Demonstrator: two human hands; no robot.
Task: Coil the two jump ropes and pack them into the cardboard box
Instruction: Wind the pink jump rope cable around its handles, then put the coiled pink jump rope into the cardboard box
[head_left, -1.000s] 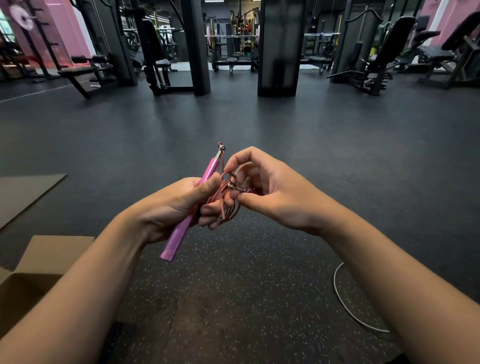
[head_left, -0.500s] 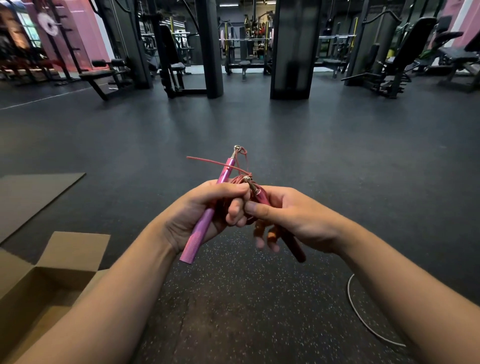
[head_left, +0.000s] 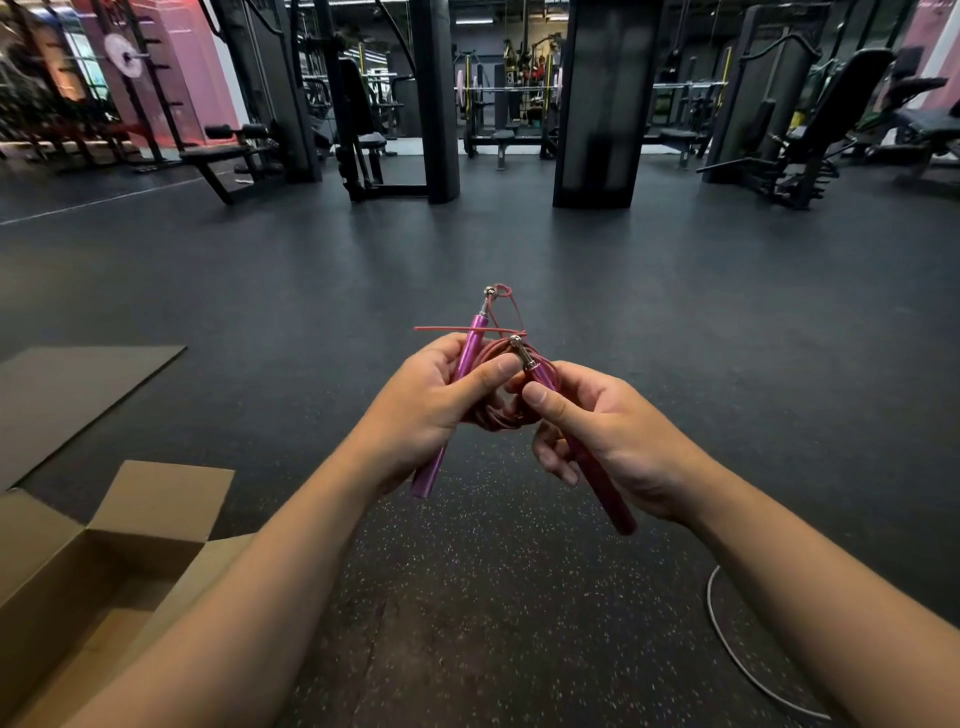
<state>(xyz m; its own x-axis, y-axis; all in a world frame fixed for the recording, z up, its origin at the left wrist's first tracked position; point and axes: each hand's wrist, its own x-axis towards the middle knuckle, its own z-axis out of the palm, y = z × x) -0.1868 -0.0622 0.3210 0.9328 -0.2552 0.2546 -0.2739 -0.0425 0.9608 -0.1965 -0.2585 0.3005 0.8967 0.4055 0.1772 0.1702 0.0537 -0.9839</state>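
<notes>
Your left hand (head_left: 421, 410) grips one pink handle (head_left: 470, 353), long axis near upright, metal tip pointing up and away from you, butt end poking out below the palm. Your right hand (head_left: 608, 436) grips the second handle (head_left: 602, 483), tilted so its metal tip points up-left toward the first; its butt points down-right. The coiled pink rope (head_left: 501, 415) bunches between both hands, partly hidden by thumbs and fingers; one loose strand sticks out left. Open cardboard box (head_left: 156, 499) sits on the floor (head_left: 467, 597) lower left, cut off by the frame edge. A white cord (head_left: 727, 644) lies on the floor at right, ends out of sight.
</notes>
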